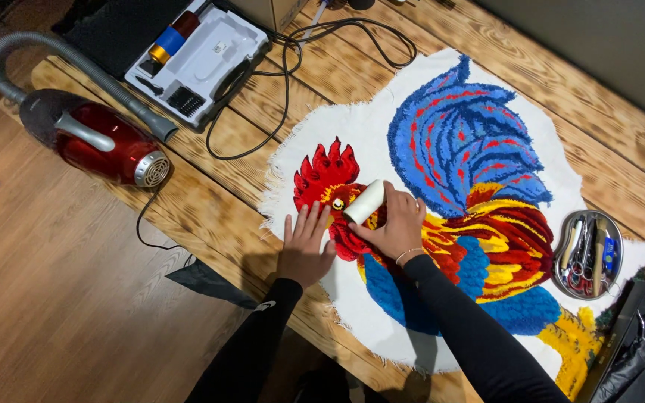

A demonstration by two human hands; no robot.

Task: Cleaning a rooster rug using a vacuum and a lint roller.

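A tufted rug [382,142] with a colourful rooster in red, blue and yellow lies on a wooden table [218,224]. My right hand [397,224] grips a white lint roller [365,201] pressed on the rooster's red head. Flat beside it, my left hand [305,242] rests with fingers spread on the rug's white edge, just left of the rooster's wattle. Both arms wear black sleeves.
A red vacuum cleaner [98,142] with a grey hose sits at the table's left edge. Behind it lies an open white tool case [203,60] with black cables. A metal tray of scissors and tools [590,254] stands right, next to a black case [640,343].
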